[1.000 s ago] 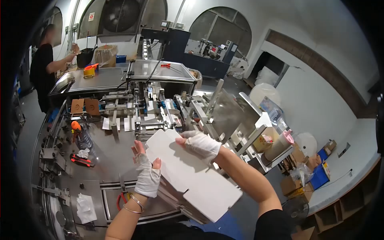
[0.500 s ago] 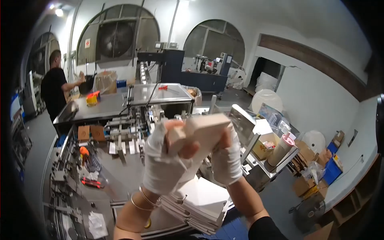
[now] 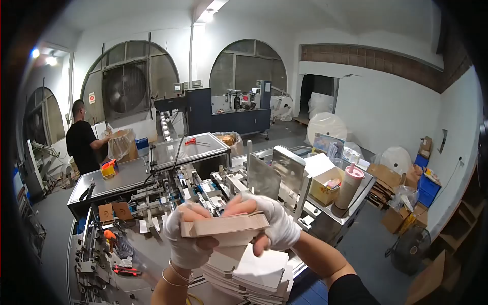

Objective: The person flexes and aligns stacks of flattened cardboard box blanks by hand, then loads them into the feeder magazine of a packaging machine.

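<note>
My left hand (image 3: 188, 241), in a white fingerless glove, grips the left end of a thick stack of folded paperboard blanks (image 3: 226, 226). Around the other end of that stack is my right hand (image 3: 274, 223), gloved the same way, its fingers on top and its thumb at the near side. The edges of the blanks face me, light brown and tightly layered. Just below the hands rises a tall pile of flat white paperboard sheets (image 3: 259, 267), partly hidden by them.
Machine rails and clamps (image 3: 203, 185) stretch out behind my hands. A pink-lidded tumbler (image 3: 351, 185) stands beside a box of small items (image 3: 328, 185) on the right. Orange-handled pliers (image 3: 111, 238) lie on the left bench. Another person (image 3: 84, 140) stands at the far left.
The stack has come down and turned, so its layered edges now face me. My right hand has shifted from its side onto its top. The view has swung slightly.
</note>
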`<state>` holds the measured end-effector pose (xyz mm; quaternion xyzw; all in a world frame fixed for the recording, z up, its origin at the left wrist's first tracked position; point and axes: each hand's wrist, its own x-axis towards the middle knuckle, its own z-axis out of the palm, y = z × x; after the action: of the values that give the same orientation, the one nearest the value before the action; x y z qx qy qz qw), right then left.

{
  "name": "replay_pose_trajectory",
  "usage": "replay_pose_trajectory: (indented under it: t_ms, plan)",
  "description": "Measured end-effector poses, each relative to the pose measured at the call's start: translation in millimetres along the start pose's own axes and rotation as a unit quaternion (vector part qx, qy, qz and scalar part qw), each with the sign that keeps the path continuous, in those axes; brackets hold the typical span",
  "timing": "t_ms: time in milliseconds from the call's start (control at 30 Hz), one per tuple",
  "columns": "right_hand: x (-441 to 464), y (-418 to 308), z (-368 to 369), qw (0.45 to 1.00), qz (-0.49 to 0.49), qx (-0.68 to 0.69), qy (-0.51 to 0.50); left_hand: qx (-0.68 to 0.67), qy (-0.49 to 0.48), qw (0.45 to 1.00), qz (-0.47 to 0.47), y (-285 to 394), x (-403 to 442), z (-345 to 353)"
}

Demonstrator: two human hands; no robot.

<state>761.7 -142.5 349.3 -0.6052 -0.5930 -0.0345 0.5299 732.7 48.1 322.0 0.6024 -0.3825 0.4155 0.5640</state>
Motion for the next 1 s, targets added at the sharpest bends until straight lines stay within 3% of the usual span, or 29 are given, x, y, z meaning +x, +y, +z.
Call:
replay_pose_trajectory:
  t_ms: [100,133,267,367,433,500,567,600,700,733,833,867,900,933,1000]
  plan:
    - [10.2,7.9,2.7,0.976,-0.085,-0.161,0.122,-0.019,-0.052,0.998,-0.003,-3.4,0.0,-5.6]
    - [10.1,2.0,-2.2,0.980,-0.042,-0.182,0.073,-0.025,-0.060,0.998,0.012,-7.6,1.8,-4.8]
    - [13.8,23.2,8.7,0.983,-0.040,0.135,0.117,-0.072,-0.107,0.992,-0.015,-11.3,7.8,-13.0]
    - [16.8,16.3,2.0,0.997,-0.001,0.001,0.082,-0.104,-0.096,0.983,-0.119,-6.3,4.7,-17.0]
    - [24.6,1.7,-5.4,0.982,-0.069,-0.175,-0.030,-0.064,-0.080,0.981,-0.167,-7.6,6.1,-22.9]
    - [29.6,-1.2,-11.2,0.992,-0.076,-0.091,-0.050,-0.133,-0.083,0.980,-0.126,2.1,21.0,-11.1]
    - [34.1,-27.2,-17.9,0.965,-0.070,-0.242,-0.070,-0.146,-0.117,0.978,-0.095,26.5,32.8,-10.9]
    - [35.1,-35.4,-19.5,0.943,-0.066,-0.316,-0.079,-0.116,-0.141,0.976,-0.122,32.0,34.4,-15.8]
    - [30.1,-26.3,-20.5,0.945,-0.108,-0.302,-0.055,-0.091,-0.107,0.977,-0.160,33.7,23.0,-14.6]
    - [26.8,-17.9,-13.4,0.972,-0.117,-0.203,-0.016,-0.033,-0.101,0.986,-0.131,35.0,20.8,-14.5]
    - [9.0,-22.4,15.9,0.993,0.050,0.071,0.084,0.117,-0.040,0.987,-0.101,23.6,0.0,-12.2]
    - [3.8,-10.0,28.1,0.975,0.051,0.146,0.162,0.221,-0.014,0.975,0.034,24.5,1.1,-2.9]
    - [-0.9,9.5,41.5,0.945,0.055,0.219,0.238,0.199,-0.013,0.980,0.002,33.9,0.3,6.5]
    - [-3.8,19.1,47.1,0.905,0.060,0.287,0.309,0.209,0.013,0.976,0.053,32.0,-0.3,16.2]
    - [3.3,12.9,45.7,0.950,-0.061,-0.018,0.306,0.166,0.107,0.972,0.126,15.9,1.0,35.5]
